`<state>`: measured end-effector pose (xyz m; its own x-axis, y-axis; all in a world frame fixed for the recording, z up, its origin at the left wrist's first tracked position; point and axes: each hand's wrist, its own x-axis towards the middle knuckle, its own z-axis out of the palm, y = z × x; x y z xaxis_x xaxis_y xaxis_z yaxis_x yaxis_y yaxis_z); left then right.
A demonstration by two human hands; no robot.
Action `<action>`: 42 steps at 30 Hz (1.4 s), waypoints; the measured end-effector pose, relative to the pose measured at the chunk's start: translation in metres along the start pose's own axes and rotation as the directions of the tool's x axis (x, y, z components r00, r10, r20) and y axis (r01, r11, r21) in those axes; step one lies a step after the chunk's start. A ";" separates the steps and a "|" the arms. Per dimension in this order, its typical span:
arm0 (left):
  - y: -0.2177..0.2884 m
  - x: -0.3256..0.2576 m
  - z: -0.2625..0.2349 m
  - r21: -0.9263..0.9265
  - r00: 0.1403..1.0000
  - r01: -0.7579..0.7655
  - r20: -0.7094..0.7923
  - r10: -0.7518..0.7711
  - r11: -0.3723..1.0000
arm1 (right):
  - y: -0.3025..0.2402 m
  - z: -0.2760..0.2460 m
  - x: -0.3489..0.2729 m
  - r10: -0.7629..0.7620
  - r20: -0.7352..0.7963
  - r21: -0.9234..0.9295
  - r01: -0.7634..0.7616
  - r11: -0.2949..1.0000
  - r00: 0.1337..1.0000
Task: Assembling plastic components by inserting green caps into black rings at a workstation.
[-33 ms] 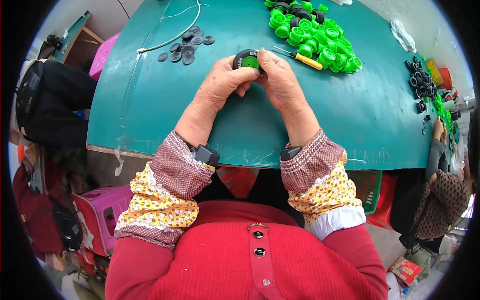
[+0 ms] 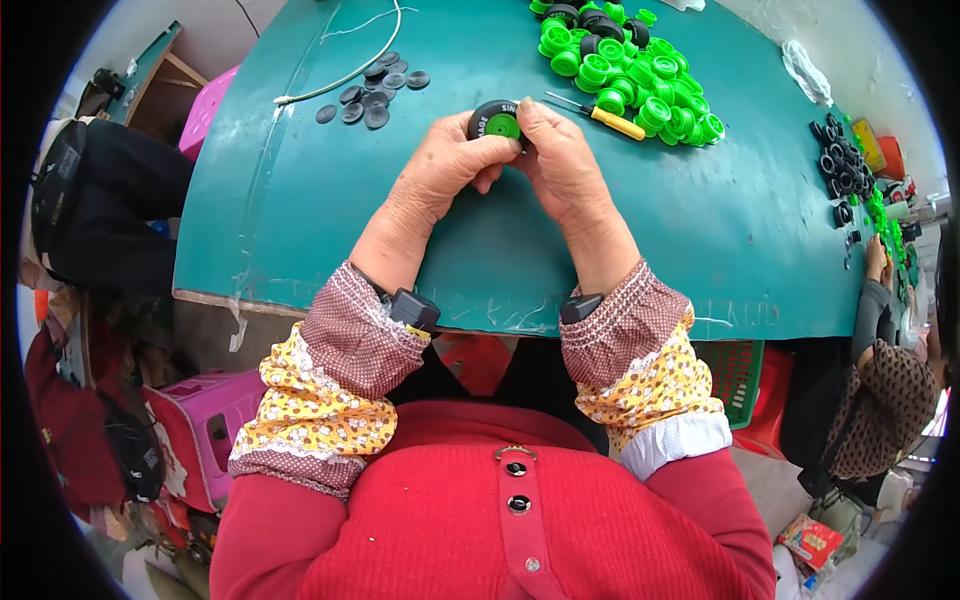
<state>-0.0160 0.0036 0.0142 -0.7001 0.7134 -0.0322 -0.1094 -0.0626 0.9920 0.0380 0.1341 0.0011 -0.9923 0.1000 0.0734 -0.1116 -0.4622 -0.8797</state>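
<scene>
Over the green table, both my hands hold a toy wheel, a black tyre around a green plastic hub. My left hand is closed on its left and lower side, with the thumb lying across toward the hub. My right hand pinches the right edge, thumb on top. The fingers beneath the wheel are mostly hidden. Just right of my right hand lies a screwdriver with a yellow handle, beside a heap of green hubs. Several flat black discs lie to the left.
A pale cord curves across the far left of the table. Black tyres lie among the far hubs, and more black rings are at the right edge. A co-worker's hand is there. Another person's dark-clothed legs are at left.
</scene>
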 end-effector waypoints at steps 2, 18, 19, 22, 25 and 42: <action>-0.002 0.000 -0.001 0.012 0.999 -0.025 0.026 0.025 1.000 | 0.001 -0.001 -0.001 0.027 -0.001 0.011 -0.027 1.000 1.000; 0.000 0.003 -0.003 -0.287 0.990 -0.074 -0.137 0.035 0.955 | 0.007 0.012 0.000 -0.023 -0.166 -0.144 -0.002 0.990 0.986; -0.002 0.003 -0.005 -0.275 0.993 -0.093 -0.099 0.068 0.957 | 0.005 0.011 -0.001 -0.007 -0.166 -0.131 -0.015 0.991 0.986; -0.002 0.004 -0.008 -0.264 0.992 -0.099 -0.103 0.074 0.960 | 0.001 0.011 0.000 -0.016 -0.181 -0.076 0.002 0.997 0.983; 0.000 0.003 -0.005 -0.155 0.994 -0.065 -0.093 0.051 0.986 | 0.000 0.009 0.001 -0.039 -0.199 -0.077 0.024 0.997 0.979; -0.005 0.003 0.005 -0.189 0.999 -0.011 -0.054 0.000 0.982 | -0.001 0.010 -0.002 -0.026 -0.061 -0.120 0.018 0.993 0.998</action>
<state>-0.0137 0.0095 0.0095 -0.7372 0.6746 -0.0383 -0.2331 -0.2006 0.9515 0.0391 0.1258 0.0059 -0.9839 0.1658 0.0670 -0.1224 -0.3517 -0.9281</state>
